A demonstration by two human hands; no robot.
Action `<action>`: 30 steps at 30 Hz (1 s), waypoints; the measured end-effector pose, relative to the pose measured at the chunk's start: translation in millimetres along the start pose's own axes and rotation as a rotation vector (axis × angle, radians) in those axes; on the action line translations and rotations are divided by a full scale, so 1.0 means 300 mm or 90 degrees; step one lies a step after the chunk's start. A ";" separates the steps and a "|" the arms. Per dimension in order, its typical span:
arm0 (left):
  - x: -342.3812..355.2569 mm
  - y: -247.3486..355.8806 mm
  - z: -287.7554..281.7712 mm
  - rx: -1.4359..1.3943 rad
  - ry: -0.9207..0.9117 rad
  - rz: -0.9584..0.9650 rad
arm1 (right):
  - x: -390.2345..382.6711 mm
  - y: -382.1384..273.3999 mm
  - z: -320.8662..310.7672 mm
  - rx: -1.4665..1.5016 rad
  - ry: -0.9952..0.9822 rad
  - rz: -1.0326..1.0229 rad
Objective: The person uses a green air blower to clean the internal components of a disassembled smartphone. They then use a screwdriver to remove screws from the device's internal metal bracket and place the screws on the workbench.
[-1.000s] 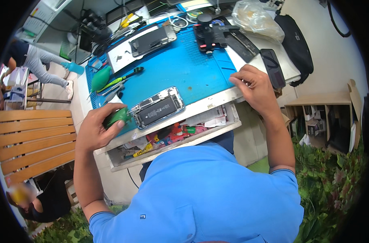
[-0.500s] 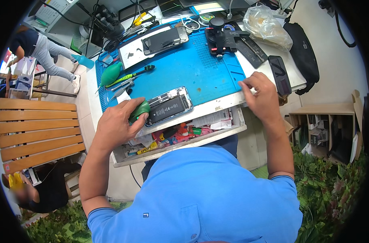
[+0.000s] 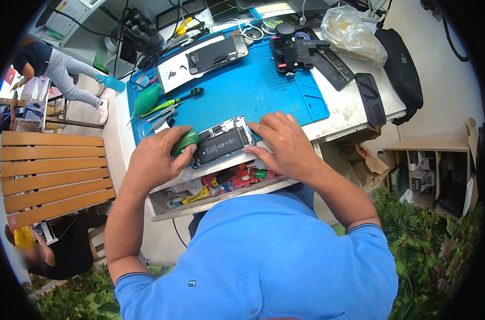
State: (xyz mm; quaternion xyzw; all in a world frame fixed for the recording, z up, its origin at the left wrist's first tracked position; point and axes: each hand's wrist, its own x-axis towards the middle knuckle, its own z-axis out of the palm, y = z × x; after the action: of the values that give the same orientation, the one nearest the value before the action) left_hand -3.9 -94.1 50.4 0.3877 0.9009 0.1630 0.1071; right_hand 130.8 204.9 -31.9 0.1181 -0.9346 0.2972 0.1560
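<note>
In our left hand (image 3: 157,157) we grasp one green tool (image 3: 186,143) between thumb and fingers, just beside the left end of the opened phone (image 3: 221,146). This phone lies at the front edge of the blue mat (image 3: 226,101), on the white worktop (image 3: 342,109). The fingers of our right hand (image 3: 288,146) are placed at its right end; whether they grip it, we cannot tell.

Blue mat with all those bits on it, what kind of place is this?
Probably a phone repair shop, though I can't be sure. A phone lies opened up with its battery showing, and slim tools lie on the blue mat.
</note>
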 end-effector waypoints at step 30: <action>0.289 -0.105 -0.129 0.164 -0.156 0.169 | -0.004 0.008 0.012 0.005 0.004 0.016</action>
State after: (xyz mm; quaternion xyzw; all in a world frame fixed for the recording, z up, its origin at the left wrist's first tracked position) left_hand -95.8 -59.0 68.7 0.5301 0.8357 0.0111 0.1429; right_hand 130.4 204.8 -36.2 0.1062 -0.9344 0.3030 0.1546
